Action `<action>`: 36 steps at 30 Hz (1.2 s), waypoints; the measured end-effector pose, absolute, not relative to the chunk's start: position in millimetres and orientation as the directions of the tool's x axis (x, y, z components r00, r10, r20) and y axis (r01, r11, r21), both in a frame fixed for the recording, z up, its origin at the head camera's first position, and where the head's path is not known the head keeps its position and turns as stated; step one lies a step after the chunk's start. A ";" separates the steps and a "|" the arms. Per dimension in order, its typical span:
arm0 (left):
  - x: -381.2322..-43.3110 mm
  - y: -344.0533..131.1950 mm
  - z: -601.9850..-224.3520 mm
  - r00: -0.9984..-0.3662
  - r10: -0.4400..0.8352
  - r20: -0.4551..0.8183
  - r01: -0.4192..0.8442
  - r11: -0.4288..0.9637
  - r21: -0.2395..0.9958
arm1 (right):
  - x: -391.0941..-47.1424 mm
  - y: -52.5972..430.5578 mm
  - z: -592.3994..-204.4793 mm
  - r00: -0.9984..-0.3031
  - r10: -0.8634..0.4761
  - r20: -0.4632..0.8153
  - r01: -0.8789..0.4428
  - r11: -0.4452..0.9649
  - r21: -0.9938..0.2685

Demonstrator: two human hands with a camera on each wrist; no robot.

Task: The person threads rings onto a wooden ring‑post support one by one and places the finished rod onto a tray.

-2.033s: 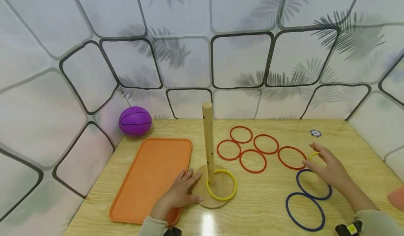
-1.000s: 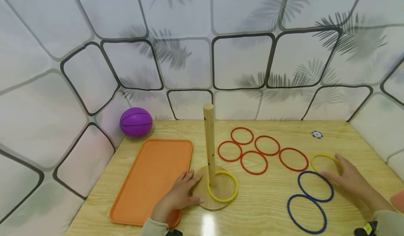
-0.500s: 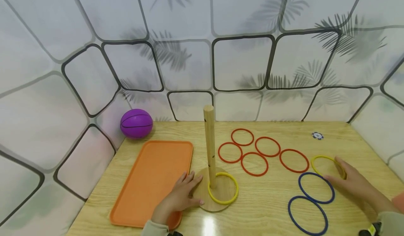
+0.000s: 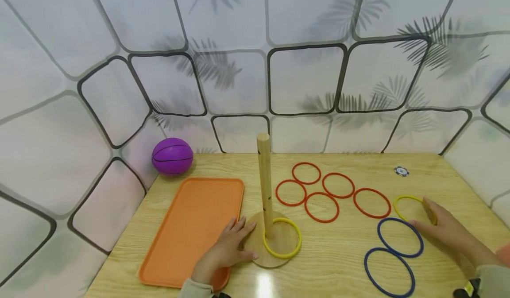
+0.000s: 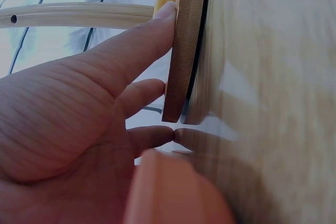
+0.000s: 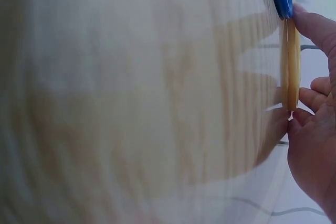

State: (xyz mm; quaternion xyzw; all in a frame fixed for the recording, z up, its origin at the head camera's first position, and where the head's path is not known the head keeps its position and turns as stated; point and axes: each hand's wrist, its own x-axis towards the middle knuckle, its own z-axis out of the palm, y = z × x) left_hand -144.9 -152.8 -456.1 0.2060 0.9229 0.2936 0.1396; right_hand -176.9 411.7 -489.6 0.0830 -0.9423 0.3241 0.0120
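Note:
In the head view, my left hand (image 4: 225, 251) rests at the left edge of a round wooden base (image 4: 255, 236) with spread fingers. In the left wrist view its thumb (image 5: 142, 40) touches the base's rim. An upright wooden post (image 4: 264, 178) stands on the base, and a yellow ring (image 4: 299, 234) lies around its foot. My right hand (image 4: 448, 225) is at another yellow ring (image 4: 406, 197) flat on the table, its fingers and thumb spread across the ring's right side, touching it. Two blue rings (image 4: 388, 249) lie beside the right hand, the farther one close to its thumb.
Several red rings (image 4: 322, 192) lie flat behind and right of the post. An orange tray (image 4: 191, 231) stands at the left, partly under the left hand. A purple ball (image 4: 172, 156) sits at the back left. A round patterned chip (image 4: 401, 171) lies at the back right.
My right hand has shifted right and nearer since two seconds ago, uncovering more of the yellow ring; it has hardly moved in the last half second. The left hand stays at the base.

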 end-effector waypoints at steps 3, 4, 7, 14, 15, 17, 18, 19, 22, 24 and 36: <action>-144.7 -153.1 -456.8 -0.877 0.461 -0.137 0.296 0.741 0.603 | -176.8 411.2 -488.0 -0.987 -0.146 0.062 -0.154 0.781 -0.605; -144.6 -153.3 -457.0 -0.876 0.461 -0.138 0.295 0.742 0.602 | -176.8 411.0 -487.5 -0.988 -0.146 0.057 -0.151 0.783 -0.603; -144.3 -153.7 -457.5 -0.877 0.458 -0.141 0.289 0.740 0.607 | -177.1 410.3 -486.4 -0.988 -0.146 0.043 -0.142 0.788 -0.598; -144.0 -153.5 -457.3 -0.881 0.456 -0.129 0.293 0.738 0.607 | -179.1 407.9 -488.7 -0.989 -0.137 0.060 -0.147 0.802 -0.579; -143.8 -153.6 -457.4 -0.881 0.455 -0.130 0.292 0.739 0.607 | -179.3 407.5 -489.6 -0.988 -0.137 0.068 -0.151 0.804 -0.576; -143.7 -153.8 -457.3 -0.881 0.454 -0.132 0.290 0.739 0.608 | -179.7 406.8 -491.1 -0.987 -0.135 0.083 -0.158 0.806 -0.570; -143.6 -153.8 -456.9 -0.881 0.455 -0.133 0.289 0.738 0.609 | -180.1 406.5 -491.7 -0.987 -0.131 0.093 -0.161 0.810 -0.564; -143.3 -153.9 -456.7 -0.881 0.454 -0.134 0.287 0.737 0.612 | -180.5 406.2 -492.0 -0.987 -0.129 0.100 -0.163 0.812 -0.561; -143.1 -154.2 -456.5 -0.881 0.454 -0.135 0.287 0.738 0.610 | -182.1 405.8 -492.3 -0.986 -0.121 0.111 -0.162 0.818 -0.552; -142.8 -154.1 -456.0 -0.881 0.455 -0.131 0.290 0.738 0.609 | -183.1 405.5 -492.1 -0.987 -0.112 0.118 -0.159 0.822 -0.547; -143.6 -153.4 -455.1 -0.880 0.458 -0.124 0.296 0.735 0.610 | -182.8 401.1 -484.4 -0.993 -0.074 0.092 -0.113 0.827 -0.550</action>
